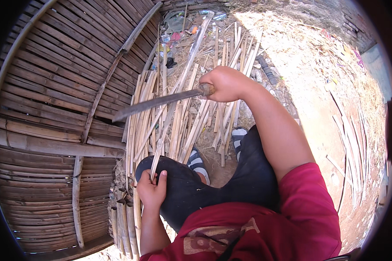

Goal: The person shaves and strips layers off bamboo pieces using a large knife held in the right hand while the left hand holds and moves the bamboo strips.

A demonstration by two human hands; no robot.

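My right hand is closed round the wooden handle of a machete. Its long dark blade points to the left, above the strips on the ground. Low on the left, my left hand grips the near end of a long bamboo strip beside my knee. This strip runs up and away, passing beneath the blade. Where exactly its far end lies is hard to make out among the others. Many split bamboo strips lie in a loose pile beyond my knees, around my sandalled feet.
A slatted bamboo wall stands close on the left. Several bamboo poles stand at its near corner. Litter lies at the far end. Thin strips rest on sunlit ground at right, and a dark ridged rod lies past my right forearm.
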